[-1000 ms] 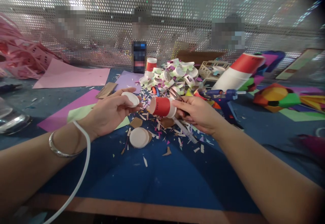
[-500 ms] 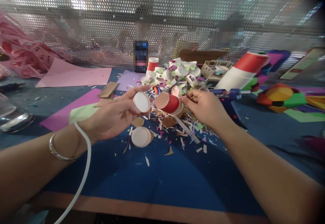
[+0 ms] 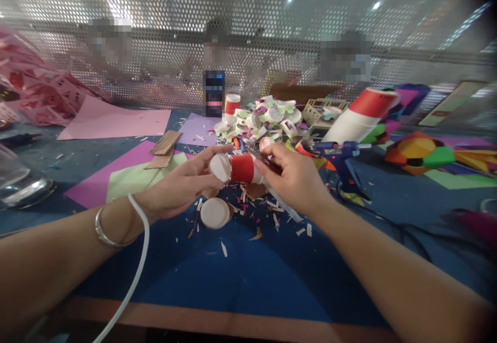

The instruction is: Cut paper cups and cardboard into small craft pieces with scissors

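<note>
In the head view, a paper cup [image 3: 243,169] was held sideways to the left of the glue gun [image 3: 344,164] – a red band with small dark print, white at the end toward the gun. The right hand [image 3: 293,177] pinched that white end, a dark tool [image 3: 274,165] also in its grip. The left hand [image 3: 180,183], farther left of the gun, pinched a shallow white round piece [image 3: 220,168] just beside the cup's other end – whether touching, I could not tell.

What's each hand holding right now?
Left hand: closed on a white disc.
Right hand: closed on a red-and-white cup, plus a dark tool, unclear which.
</note>
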{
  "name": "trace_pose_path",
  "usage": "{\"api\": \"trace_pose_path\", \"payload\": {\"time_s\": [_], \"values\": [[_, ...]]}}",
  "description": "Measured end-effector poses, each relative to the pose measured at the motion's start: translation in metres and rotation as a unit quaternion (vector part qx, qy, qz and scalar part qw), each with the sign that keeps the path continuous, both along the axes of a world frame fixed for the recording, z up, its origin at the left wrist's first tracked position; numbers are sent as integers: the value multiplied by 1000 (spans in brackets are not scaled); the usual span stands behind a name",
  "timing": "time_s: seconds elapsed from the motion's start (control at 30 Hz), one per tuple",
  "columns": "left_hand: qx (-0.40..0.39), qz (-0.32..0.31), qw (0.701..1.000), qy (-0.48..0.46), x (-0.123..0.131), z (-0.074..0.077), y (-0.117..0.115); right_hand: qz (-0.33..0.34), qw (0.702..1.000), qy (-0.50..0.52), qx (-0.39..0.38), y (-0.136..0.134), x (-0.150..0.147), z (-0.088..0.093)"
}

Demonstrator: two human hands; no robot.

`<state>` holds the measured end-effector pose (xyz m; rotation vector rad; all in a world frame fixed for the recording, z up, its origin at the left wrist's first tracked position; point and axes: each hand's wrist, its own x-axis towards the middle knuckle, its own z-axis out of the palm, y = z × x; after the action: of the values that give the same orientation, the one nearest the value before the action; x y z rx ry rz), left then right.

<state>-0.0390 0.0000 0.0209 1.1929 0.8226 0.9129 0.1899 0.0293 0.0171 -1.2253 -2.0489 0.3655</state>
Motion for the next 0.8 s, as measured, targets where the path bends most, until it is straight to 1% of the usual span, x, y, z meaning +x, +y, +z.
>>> {"api": "trace_pose_path", "payload": {"time_s": [0.1,0.23,0.43,0.57,0.67,0.8], "values": [[2,10,999,-34,1,-1,1,6,1000,-14,1,-3,-5,-1],[1,-1,997,-74,1,-3,-1,2,1000,9,-16,-4,-7,-3],[-25,-34,996,-78,3,-5,-3,19,997,54,-51,-6,-13,-5],[-28,-47,994,-94,6,-7,-2,10,996,63,-59,-8,-16,-4],[-15,-46,995,-93,6,-9,0,15,995,65,-73,-8,-16,-4],[-2,-28,997,-78,5,-8,1,26,994,72,-76,-6,-17,-6]]}}
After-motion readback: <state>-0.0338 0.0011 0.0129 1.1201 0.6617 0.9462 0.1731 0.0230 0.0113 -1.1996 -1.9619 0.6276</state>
